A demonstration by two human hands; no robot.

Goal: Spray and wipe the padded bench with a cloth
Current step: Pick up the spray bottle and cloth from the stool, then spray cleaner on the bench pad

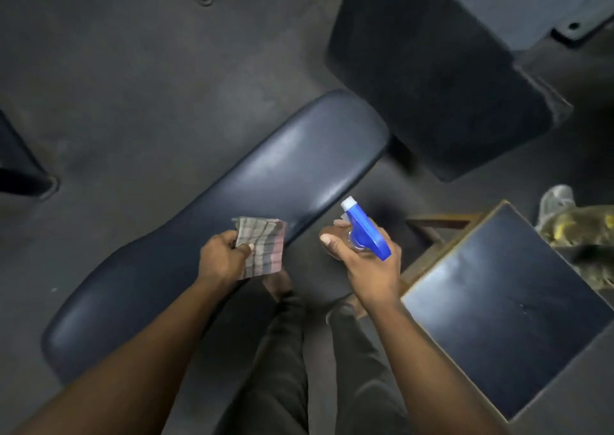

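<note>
- The bottle under the blue spray head (365,232) is mostly hidden by my right hand (367,261); I only catch a bit of clear plastic at the neck.
- My feet are hard to make out below the cloth, and my dark trousers (282,361) fade into the shadow at 6 o'clock.
- At 3 o'clock a yellowish crumpled heap (578,235) is cut off by the frame edge; I cannot tell what it is.
- The floor (133,85) is dull grey and the light is dim. A dark square stool top (505,315) sits at 4 o'clock, and a large dark pad (432,79) lies at 1 o'clock.
- The padded bench (265,188) is dark and shiny, lying in the middle with its long axis running from 8 o'clock to 1 o'clock.
- My left hand (224,256) pinches a folded checked cloth (264,243) between thumb and curled fingers, held over the bench's near edge.
- My right hand wraps around the sprayer's neck just off the bench's near edge, its white nozzle (349,203) pointing to 11 o'clock, at the bench.
</note>
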